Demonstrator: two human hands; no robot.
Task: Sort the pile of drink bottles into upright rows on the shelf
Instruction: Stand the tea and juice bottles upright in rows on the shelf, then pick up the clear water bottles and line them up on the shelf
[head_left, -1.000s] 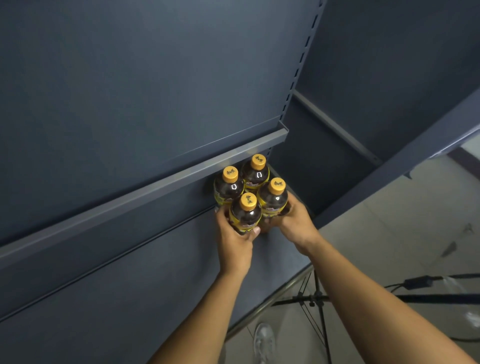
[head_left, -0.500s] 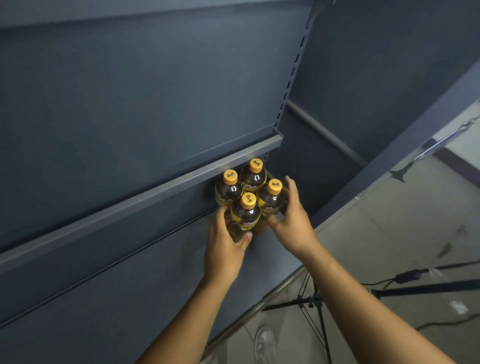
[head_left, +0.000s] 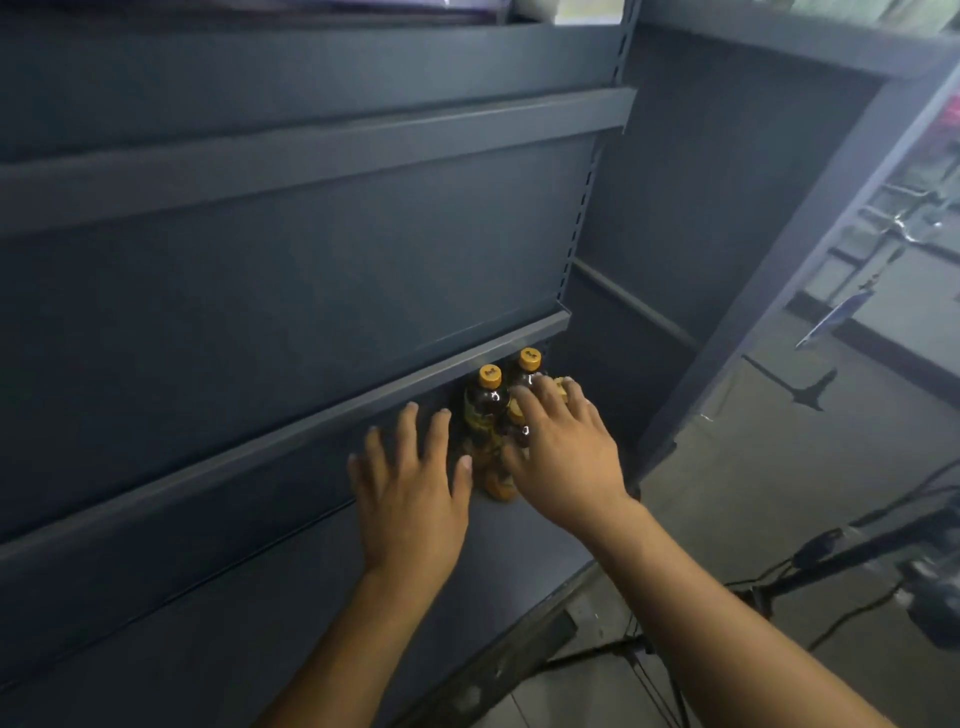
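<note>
At the far right end of the dark grey metal shelf stand upright dark drink bottles with orange caps. The left hand lies spread just left of them. The right hand rests with spread, straight fingers on the near caps.

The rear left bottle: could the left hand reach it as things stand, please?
Probably yes. The left hand is open just left of the rear left bottle, with nothing between them; the right hand covers only the front bottles.
</note>
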